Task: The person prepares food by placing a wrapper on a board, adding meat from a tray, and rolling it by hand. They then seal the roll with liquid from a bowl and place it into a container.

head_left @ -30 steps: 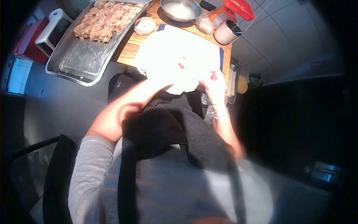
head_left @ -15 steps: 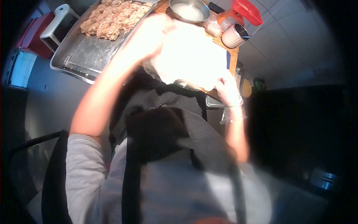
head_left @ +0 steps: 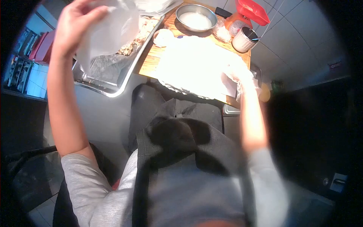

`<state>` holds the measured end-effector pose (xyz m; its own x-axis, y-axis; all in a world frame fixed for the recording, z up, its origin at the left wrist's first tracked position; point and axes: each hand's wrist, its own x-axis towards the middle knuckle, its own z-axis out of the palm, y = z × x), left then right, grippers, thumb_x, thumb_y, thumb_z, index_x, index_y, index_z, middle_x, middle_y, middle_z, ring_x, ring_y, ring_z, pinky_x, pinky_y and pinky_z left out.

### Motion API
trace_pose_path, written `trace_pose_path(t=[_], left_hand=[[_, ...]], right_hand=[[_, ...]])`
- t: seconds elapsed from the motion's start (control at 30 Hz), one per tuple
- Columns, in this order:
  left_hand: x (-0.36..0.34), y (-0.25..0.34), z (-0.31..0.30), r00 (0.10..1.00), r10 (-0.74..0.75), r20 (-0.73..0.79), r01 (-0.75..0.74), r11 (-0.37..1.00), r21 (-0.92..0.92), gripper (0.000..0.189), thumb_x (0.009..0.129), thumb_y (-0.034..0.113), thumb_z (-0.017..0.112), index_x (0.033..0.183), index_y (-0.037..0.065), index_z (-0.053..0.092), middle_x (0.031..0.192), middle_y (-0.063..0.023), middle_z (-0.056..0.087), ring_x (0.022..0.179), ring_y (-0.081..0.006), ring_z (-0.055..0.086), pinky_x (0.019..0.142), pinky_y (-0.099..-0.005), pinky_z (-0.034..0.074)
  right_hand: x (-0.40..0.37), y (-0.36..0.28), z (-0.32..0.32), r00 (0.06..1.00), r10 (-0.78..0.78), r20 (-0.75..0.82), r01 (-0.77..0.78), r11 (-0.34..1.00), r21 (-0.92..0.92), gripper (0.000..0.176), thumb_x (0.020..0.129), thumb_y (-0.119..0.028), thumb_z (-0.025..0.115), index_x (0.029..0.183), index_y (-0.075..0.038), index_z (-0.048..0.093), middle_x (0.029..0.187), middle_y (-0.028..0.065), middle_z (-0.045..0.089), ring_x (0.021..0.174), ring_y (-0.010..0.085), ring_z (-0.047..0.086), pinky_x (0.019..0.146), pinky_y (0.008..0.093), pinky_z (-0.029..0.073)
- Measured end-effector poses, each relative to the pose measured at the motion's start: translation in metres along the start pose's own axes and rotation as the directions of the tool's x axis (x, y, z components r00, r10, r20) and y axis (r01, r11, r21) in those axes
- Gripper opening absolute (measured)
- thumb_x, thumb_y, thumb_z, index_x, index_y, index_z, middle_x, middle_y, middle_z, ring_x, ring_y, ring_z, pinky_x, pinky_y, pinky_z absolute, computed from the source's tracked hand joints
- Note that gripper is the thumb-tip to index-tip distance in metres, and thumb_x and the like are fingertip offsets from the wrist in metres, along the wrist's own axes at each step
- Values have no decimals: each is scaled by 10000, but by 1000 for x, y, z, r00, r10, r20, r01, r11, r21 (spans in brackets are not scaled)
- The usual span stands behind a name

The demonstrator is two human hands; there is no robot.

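Observation:
My left hand (head_left: 77,19) is raised high at the upper left, pinching a clear plastic bag or glove (head_left: 109,32) that hangs in front of the steel tray (head_left: 113,81). My right hand (head_left: 242,75), in a clear plastic glove, rests on the right edge of a bright, washed-out white sheet (head_left: 196,68) spread over the wooden table (head_left: 149,62). What lies under its fingers is lost in the glare. Pieces of breaded meat (head_left: 145,24) lie on the tray behind the bag.
A steel bowl (head_left: 194,17) with white contents stands at the table's far side. A metal cup (head_left: 244,39), an orange scale with a red pan (head_left: 244,15) and a small round lid (head_left: 163,36) are nearby. My dark apron fills the lower view.
My left hand has risen from the white sheet to the upper left, lifting a clear plastic piece away. My right hand has shifted to the sheet's right edge.

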<state>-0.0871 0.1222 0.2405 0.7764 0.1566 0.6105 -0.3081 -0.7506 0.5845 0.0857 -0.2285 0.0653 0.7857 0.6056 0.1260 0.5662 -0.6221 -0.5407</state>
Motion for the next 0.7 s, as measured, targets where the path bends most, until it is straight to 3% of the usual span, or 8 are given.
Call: trace_pose_path(t=[0.1, 0.23, 0.37, 0.43, 0.5, 0.53, 0.6, 0.7], left_hand=[[12, 49, 35, 908, -208, 365, 207, 977, 43, 393, 787, 71, 679, 1178, 49, 649, 1084, -119, 696, 975, -204, 680, 892, -350, 556], [4, 54, 100, 812, 431, 394, -294, 885, -361, 437, 892, 147, 618, 1314, 55, 554, 1195, -118, 636, 1054, -195, 624, 943, -363, 507], [-1, 15, 160, 969, 222, 107, -145, 865, -481, 544, 909, 308, 634, 1353, 19, 506, 1113, -126, 682, 977, -194, 646, 846, -320, 528], [-32, -36, 175, 922, -290, 258, 319, 945, -78, 671, 898, 350, 640, 1436, 31, 396, 1153, -169, 660, 1038, -249, 645, 848, -366, 532], [-58, -56, 186, 787, -457, 414, 271, 860, 433, 662, 874, 367, 654, 1408, 43, 434, 1145, -195, 652, 1026, -317, 650, 857, -413, 531], [-78, -84, 206, 904, -323, 279, 133, 834, 535, 652, 857, 372, 665, 1378, 38, 460, 1091, -195, 665, 989, -329, 658, 860, -417, 529], [-89, -110, 226, 944, -287, 162, 155, 821, 549, 567, 836, 373, 676, 1271, 43, 525, 1007, -200, 681, 953, -340, 666, 854, -429, 523], [-79, -113, 229, 780, -571, 258, 474, 807, 352, 405, 817, 346, 690, 1095, 62, 612, 944, -204, 690, 951, -343, 668, 833, -449, 516]], right_hand=[[10, -49, -15, 979, -197, -59, 201, 977, 72, 304, 831, -179, 643, 1087, -16, 650, 919, 123, 672, 827, 206, 633, 758, 329, 503], [16, -95, -36, 931, -341, -129, 355, 928, 109, 349, 820, -170, 653, 1136, -23, 651, 975, 122, 685, 869, 220, 649, 800, 330, 511], [-12, -69, -59, 948, -157, -276, 251, 904, 347, 399, 809, -162, 663, 1185, -30, 652, 1031, 122, 699, 912, 234, 664, 842, 331, 518], [-28, -19, -63, 920, 19, -391, 189, 853, 486, 451, 801, -91, 667, 1229, 38, 604, 1131, 110, 662, 1015, 166, 619, 881, 308, 496], [-46, -7, -72, 882, 239, -407, 61, 796, 602, 396, 878, -60, 636, 1251, 62, 587, 1184, 108, 656, 1042, 158, 609, 899, 287, 484], [-51, 0, -72, 848, 231, -477, 110, 804, 584, 384, 899, -57, 650, 1259, 61, 582, 1196, 110, 653, 1043, 151, 610, 898, 272, 485], [-65, 48, -60, 819, 321, -475, 87, 749, 656, 375, 905, -83, 679, 1241, 58, 593, 1174, 104, 657, 1021, 134, 610, 894, 258, 485], [-76, 66, -55, 781, 439, -444, -7, 717, 697, 340, 910, -86, 680, 1208, 60, 606, 1143, 87, 655, 981, 118, 607, 883, 259, 487]])
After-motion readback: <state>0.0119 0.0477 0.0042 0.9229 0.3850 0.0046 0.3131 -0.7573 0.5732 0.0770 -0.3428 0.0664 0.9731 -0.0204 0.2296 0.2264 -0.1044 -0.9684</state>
